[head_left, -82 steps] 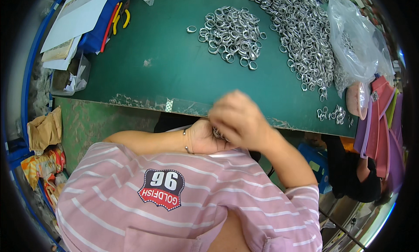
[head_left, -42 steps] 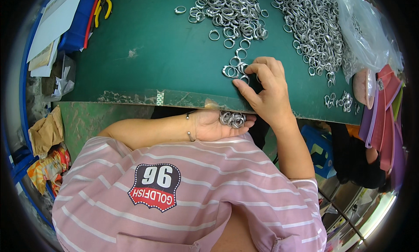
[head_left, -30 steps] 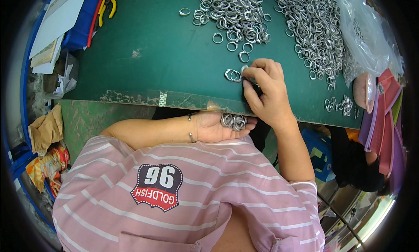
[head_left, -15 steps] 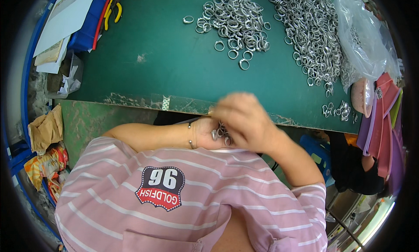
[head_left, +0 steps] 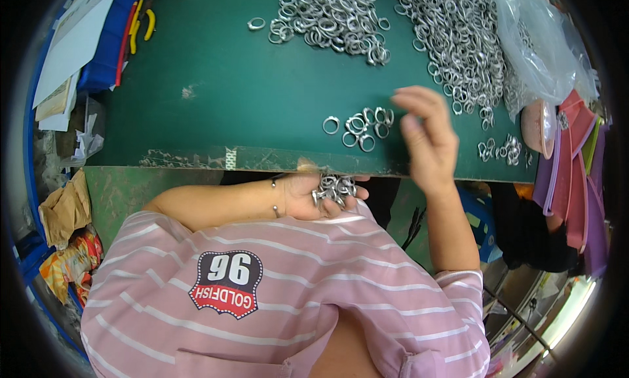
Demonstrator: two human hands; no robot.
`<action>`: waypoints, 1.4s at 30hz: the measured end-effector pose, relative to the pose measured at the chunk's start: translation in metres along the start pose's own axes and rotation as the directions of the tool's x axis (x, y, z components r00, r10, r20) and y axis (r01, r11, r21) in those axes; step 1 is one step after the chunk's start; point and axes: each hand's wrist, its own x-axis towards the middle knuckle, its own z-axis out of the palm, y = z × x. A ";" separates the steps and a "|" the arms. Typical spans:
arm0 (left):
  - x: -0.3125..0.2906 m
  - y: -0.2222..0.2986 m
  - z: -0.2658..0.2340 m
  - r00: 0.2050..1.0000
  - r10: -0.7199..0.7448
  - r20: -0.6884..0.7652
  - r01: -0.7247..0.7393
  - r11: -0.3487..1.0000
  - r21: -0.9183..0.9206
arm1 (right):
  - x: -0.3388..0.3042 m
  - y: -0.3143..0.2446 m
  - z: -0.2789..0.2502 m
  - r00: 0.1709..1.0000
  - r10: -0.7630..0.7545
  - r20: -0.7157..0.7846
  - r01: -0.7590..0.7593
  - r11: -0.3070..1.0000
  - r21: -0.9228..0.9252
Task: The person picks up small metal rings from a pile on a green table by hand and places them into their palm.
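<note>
My left hand [head_left: 304,194] lies palm up at the near table edge, its fingers curled around a cupped handful of silver metal rings [head_left: 335,189]. My right hand [head_left: 432,139] is over the green tabletop, thumb and fingers apart, with nothing visible in it. Just left of its fingertips lies a small loose cluster of rings [head_left: 359,128]. Farther back is a larger heap of rings [head_left: 331,19], with a single ring [head_left: 256,24] apart on its left.
A bigger ring heap [head_left: 462,44] spreads at the far right beside a clear plastic bag [head_left: 544,44]. Another small ring group [head_left: 508,149] lies near the right table edge, by a pink container [head_left: 538,128]. Yellow-handled pliers [head_left: 149,25] and a blue bin [head_left: 98,67] are at far left.
My right hand has moved from over my left palm to the right and forward over the table. Rings from the heap's near side now lie closer to me. More rings show in my left palm.
</note>
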 end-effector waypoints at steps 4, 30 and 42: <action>-0.002 0.003 0.001 0.998 -0.018 0.061 0.015 0.999 0.048 | -0.013 0.013 -0.017 0.984 0.169 -0.059 -0.169 0.986 0.013; 0.018 0.001 -0.006 0.988 0.081 0.130 -0.084 0.996 0.024 | 0.002 0.004 0.009 0.947 -0.168 0.274 0.234 0.944 -0.231; 0.017 -0.006 0.001 0.960 0.200 0.197 -0.219 0.972 0.084 | -0.029 -0.011 0.033 0.957 -0.198 0.212 0.237 0.955 -0.179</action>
